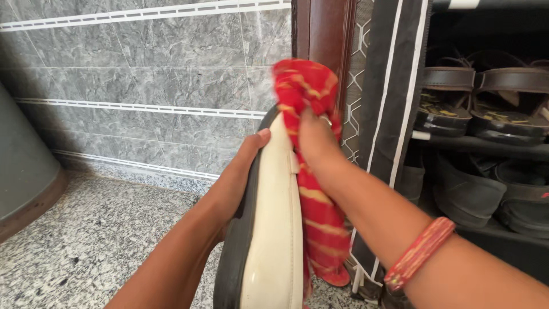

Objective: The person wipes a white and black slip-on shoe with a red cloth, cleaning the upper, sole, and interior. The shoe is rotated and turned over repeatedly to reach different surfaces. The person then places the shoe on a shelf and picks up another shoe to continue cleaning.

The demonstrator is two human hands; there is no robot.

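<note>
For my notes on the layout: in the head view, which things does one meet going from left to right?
Grey curved bin → left hand → cream shoe with dark sole → red cloth with yellow stripes → black fabric shoe rack → dark sandals on shelves.

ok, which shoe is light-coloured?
The cream shoe with the dark sole, gripped in the left hand, right hand pressing a red cloth to it. The sandals on the rack are dark.

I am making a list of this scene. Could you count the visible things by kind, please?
Cream shoe, held by the left hand: 1
Red striped cloth, gripped by the right hand: 1
Dark sandals on the upper rack shelf: 2
Dark shoes on the lower shelf: 2
Red bangle: 1
Total: 7
</note>
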